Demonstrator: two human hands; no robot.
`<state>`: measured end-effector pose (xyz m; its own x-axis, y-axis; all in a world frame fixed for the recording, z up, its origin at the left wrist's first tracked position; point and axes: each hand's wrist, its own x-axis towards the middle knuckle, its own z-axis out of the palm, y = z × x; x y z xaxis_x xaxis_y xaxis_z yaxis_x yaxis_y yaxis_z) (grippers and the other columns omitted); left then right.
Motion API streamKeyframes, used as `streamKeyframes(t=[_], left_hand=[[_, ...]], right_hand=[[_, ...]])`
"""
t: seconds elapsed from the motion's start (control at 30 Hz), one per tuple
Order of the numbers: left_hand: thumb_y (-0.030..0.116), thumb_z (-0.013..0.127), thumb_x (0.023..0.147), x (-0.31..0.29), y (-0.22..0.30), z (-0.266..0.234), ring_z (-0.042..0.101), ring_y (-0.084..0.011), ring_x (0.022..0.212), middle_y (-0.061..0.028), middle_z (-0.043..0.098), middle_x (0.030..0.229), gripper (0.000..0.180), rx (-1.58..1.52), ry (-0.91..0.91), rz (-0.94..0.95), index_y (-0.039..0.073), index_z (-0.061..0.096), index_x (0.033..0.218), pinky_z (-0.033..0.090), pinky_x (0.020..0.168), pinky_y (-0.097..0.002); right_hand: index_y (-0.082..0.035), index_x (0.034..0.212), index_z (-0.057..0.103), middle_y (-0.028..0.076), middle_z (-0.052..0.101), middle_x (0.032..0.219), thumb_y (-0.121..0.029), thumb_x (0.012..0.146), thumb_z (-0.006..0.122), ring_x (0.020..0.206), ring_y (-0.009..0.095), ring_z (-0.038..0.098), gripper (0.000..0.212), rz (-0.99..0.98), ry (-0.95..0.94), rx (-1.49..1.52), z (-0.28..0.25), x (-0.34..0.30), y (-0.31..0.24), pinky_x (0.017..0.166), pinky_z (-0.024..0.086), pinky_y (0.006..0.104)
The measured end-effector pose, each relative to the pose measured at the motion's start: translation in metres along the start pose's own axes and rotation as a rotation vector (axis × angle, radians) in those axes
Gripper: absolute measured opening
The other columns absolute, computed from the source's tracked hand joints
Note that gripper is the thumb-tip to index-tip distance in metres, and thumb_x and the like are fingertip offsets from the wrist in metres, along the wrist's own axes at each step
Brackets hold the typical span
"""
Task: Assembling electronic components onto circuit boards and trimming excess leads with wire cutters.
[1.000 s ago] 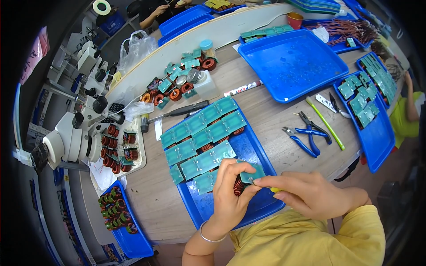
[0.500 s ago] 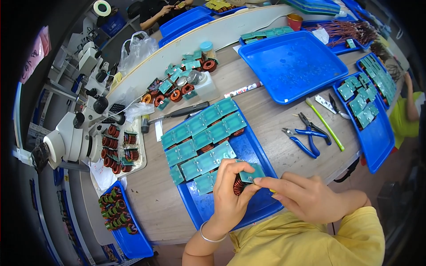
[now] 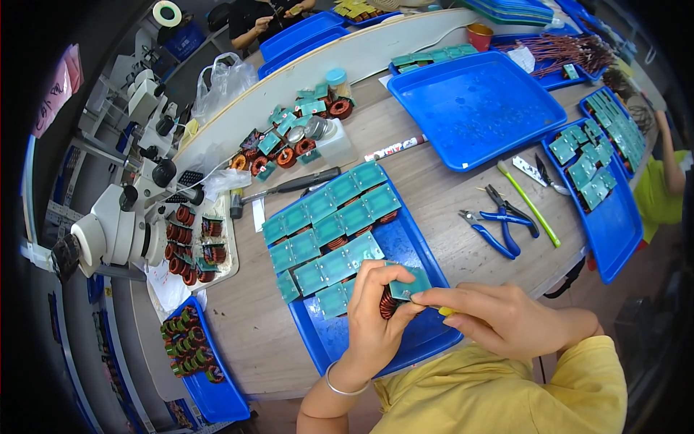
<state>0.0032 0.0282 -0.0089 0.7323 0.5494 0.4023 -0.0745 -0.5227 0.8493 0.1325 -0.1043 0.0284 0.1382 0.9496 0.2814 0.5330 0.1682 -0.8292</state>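
My left hand [image 3: 370, 318] is closed around a copper-wound toroidal coil [image 3: 388, 304] with a small green circuit board [image 3: 409, 283] on top. My right hand [image 3: 510, 322] pinches a slim tool with a yellow handle [image 3: 446, 311], its fingertips at the near edge of that board. The tool's tip is hidden, so its kind cannot be told. Both hands are above the near part of a blue tray [image 3: 413, 249]. Rows of similar green boards [image 3: 354, 215] with coils beneath them fill much of this tray.
Blue-handled cutters [image 3: 506, 235], pliers [image 3: 517, 213] and a green stick-like tool [image 3: 531, 206] lie to the right. A large blue tray [image 3: 477, 108] stands behind them. Left are a microscope [image 3: 116, 224], a soldering-iron-like tool [image 3: 296, 183] and a small tray of coils [image 3: 224, 394]. Co-workers sit beyond.
My right hand has shifted slightly at the board's edge, and more of the yellow handle shows. My left hand keeps its hold on the coil. A co-worker's hands at the back moved.
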Motion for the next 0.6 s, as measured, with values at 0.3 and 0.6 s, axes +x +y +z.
streamKeyframes(t=[0.3,0.6], left_hand=[[0.013,0.072,0.071,-0.0007,0.0007,0.0006,0.047,-0.0221,0.075,-0.009,0.047,0.085,0.032,-0.027,0.004,0.003,0.003,0.052,0.094,0.04,0.064,-0.0299],[0.014,0.072,0.071,0.0001,-0.0004,-0.0008,0.047,-0.0219,0.075,-0.0091,0.047,0.085,0.032,-0.019,0.011,-0.002,0.002,0.051,0.093,0.04,0.065,-0.0293]], right_hand=[[-0.01,0.124,0.049,0.003,0.047,0.065,-0.003,0.078,0.062,0.049,0.015,0.049,0.048,-0.03,0.018,-0.045,0.0009,0.0002,-0.0029,0.039,0.04,0.0277],[-0.01,0.122,0.051,0.005,0.051,0.068,-0.003,0.079,0.061,0.051,0.017,0.051,0.045,0.041,-0.005,-0.209,0.001,-0.0008,-0.0104,0.043,0.042,0.0279]])
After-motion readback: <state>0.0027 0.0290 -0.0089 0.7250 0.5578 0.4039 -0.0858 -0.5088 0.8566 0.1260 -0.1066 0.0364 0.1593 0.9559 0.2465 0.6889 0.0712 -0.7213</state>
